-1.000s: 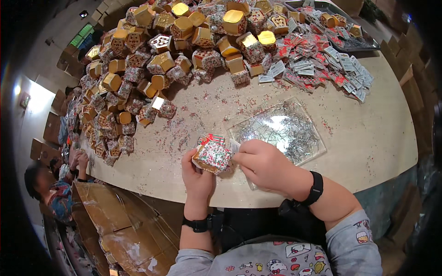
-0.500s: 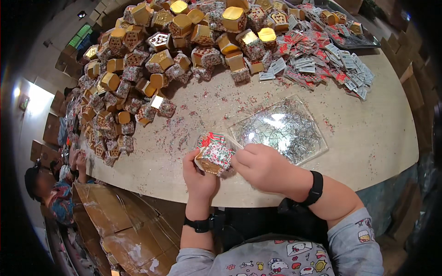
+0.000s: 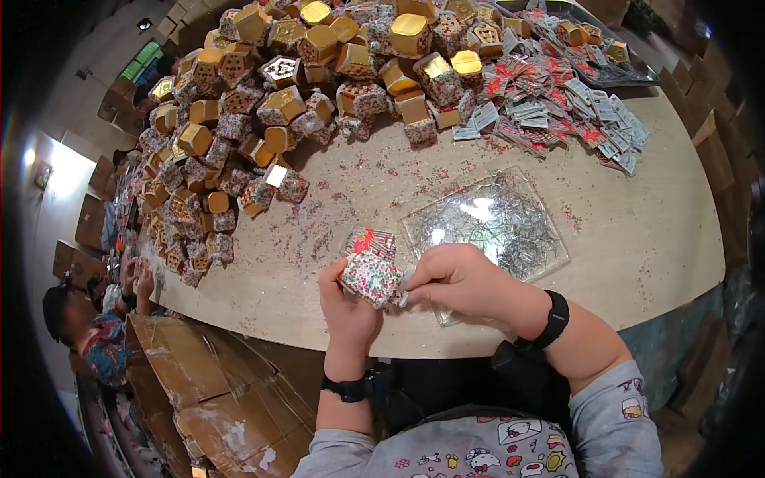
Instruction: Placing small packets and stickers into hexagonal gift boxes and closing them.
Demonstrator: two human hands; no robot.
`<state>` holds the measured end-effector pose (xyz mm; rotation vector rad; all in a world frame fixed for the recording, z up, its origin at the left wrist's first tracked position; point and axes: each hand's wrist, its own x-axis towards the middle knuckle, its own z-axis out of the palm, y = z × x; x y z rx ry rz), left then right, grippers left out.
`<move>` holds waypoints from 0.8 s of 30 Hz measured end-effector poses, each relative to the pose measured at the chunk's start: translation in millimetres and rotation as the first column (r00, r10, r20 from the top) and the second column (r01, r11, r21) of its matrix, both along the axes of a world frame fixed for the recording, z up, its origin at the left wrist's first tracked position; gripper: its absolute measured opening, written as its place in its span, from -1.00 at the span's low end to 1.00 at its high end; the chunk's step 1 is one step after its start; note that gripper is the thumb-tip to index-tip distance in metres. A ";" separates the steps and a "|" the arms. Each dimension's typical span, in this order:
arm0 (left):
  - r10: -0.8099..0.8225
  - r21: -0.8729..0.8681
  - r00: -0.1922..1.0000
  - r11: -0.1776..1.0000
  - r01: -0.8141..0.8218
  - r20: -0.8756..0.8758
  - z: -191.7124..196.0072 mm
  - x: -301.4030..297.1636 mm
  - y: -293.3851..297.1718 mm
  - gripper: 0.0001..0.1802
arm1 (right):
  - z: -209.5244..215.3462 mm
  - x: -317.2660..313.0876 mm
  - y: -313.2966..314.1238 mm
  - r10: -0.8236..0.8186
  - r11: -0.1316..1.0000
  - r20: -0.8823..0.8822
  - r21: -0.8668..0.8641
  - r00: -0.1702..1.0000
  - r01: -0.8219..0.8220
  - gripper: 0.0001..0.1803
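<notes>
Two bare hands meet above the table's near edge. The left hand grips a sprinkled house, a red card showing just beyond it. The right hand has its fingertips at the house's right side; whether they pinch anything, I cannot tell. Squeezing too hard could dent the house or shed sprinkles; a loose left grip could let it twist under a tug. The right hand overlaps the clear tray's near part, so a careless swing might knock it and scatter its wires. Beyond, heaped houses and loose cards crowd the far side, while sprinkles litter the surface between.
</notes>
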<state>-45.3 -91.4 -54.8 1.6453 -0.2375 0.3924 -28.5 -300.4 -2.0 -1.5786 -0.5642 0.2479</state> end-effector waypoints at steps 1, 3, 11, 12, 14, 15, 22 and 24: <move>0.049 0.120 0.998 0.991 -0.054 0.042 0.6 0.5 0.8 -0.48 | -0.8 -0.1 -0.1 0.009 1.000 -0.011 -0.003 1.000 -0.009 -0.86; 0.096 0.183 0.994 0.978 -0.104 0.052 -5.0 -0.1 6.9 -0.47 | -3.9 -0.2 0.8 -0.010 1.000 0.042 -0.015 0.999 0.011 -0.88; 0.165 0.404 0.964 0.883 -0.238 0.208 -1.9 -2.7 2.8 -0.45 | -6.0 0.2 1.8 -0.087 0.994 0.173 -0.055 0.981 0.097 -0.89; 0.166 0.424 0.964 0.873 -0.243 0.210 0.1 -3.4 3.5 -0.45 | -5.5 -0.1 1.8 -0.090 0.993 0.171 -0.056 0.981 0.101 -0.89; 0.164 0.454 0.960 0.854 -0.253 0.227 0.5 -3.0 6.9 -0.44 | -3.7 -0.7 2.3 -0.104 0.993 0.139 -0.045 0.985 0.111 -0.88; 0.162 0.464 0.957 0.847 -0.259 0.240 -2.3 -1.8 8.6 -0.44 | -1.8 -1.3 1.9 -0.112 0.993 0.108 -0.036 0.988 0.117 -0.87; 0.339 -0.202 0.929 0.910 -0.363 -0.146 11.1 -10.2 35.3 -0.37 | 14.6 1.4 -11.2 -0.278 0.933 0.178 -0.183 0.944 0.309 -0.83; 0.435 0.014 0.892 0.900 -0.436 -0.121 6.3 -13.0 69.2 -0.38 | 17.4 3.7 -16.8 -0.302 0.902 0.225 -0.247 0.926 0.354 -0.84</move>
